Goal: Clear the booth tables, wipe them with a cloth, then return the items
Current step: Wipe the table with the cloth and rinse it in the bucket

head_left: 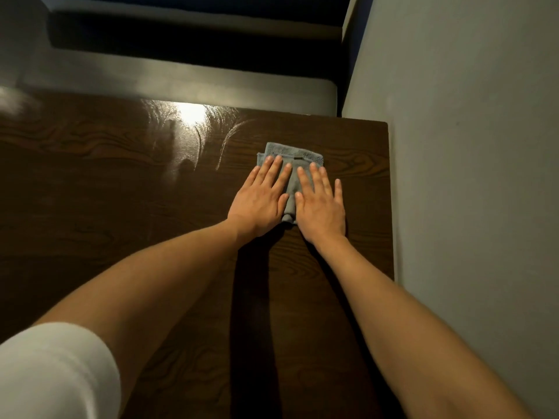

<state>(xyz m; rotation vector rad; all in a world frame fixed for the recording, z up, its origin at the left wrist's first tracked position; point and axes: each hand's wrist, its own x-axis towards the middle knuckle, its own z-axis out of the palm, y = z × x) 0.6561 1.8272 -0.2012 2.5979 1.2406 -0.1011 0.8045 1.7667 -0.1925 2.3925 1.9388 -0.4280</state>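
A folded grey-blue cloth [292,164] lies on the dark wood-grain booth table [121,182], near its far right corner. My left hand [261,198] presses flat on the cloth's left side, fingers straight. My right hand [320,204] presses flat on its right side, fingers straight and slightly spread, with the little finger on the bare table. Much of the cloth is hidden under both palms. Wet wipe streaks [211,131] shine on the table to the left of the cloth, under a light's reflection.
A grey wall [469,146] runs along the table's right edge. A booth bench with a grey seat [181,83] and a dark back stands beyond the far edge. My white sleeve [51,373] shows at the bottom left.
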